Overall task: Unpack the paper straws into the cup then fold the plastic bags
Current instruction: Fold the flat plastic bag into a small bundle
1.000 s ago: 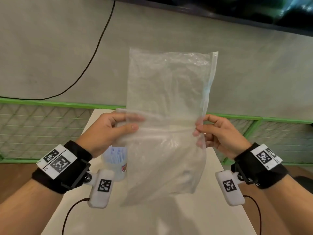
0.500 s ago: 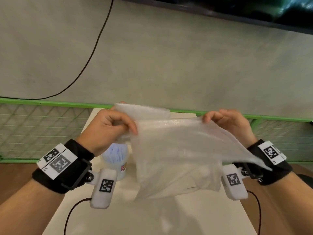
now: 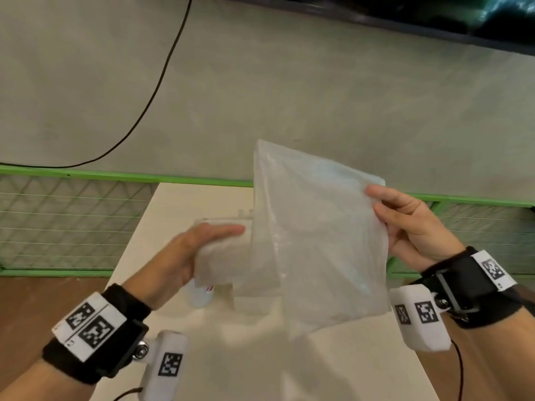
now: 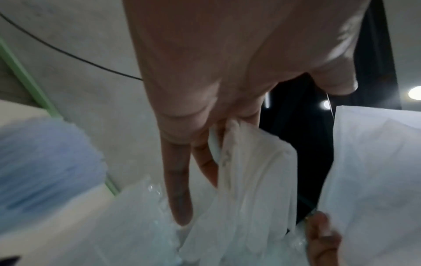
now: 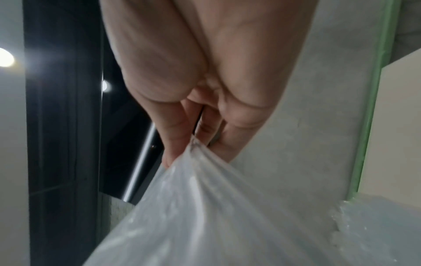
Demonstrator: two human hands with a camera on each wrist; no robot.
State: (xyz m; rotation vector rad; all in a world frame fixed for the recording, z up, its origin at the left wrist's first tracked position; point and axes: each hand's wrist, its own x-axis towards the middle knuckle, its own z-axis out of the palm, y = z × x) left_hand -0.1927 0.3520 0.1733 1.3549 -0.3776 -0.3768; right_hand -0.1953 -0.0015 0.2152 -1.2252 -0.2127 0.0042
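A clear plastic bag [image 3: 318, 241] hangs folded in the air between both hands, above the white table [image 3: 179, 204]. My right hand [image 3: 405, 224] pinches its right edge [image 5: 193, 144] between thumb and fingers. My left hand [image 3: 208, 247] lies with straight fingers along the bag's lower left flap. In the left wrist view that flap [image 4: 250, 171] is wedged between the fingers [image 4: 177, 189]. The cup [image 3: 199, 296] stands on the table under my left hand, mostly hidden. Its blue paper straws [image 4: 45, 162] show as a blur.
A green-framed wire fence [image 3: 72, 227] runs along the table's far and left sides. A black cable [image 3: 150, 102] hangs on the grey wall behind. Bare table top [image 3: 289, 366] lies near me, between my wrists.
The bag was stretched level between both hands; now its right side is raised and the sheet stands more upright. My left hand has dropped and straightened its fingers along the lower flap.
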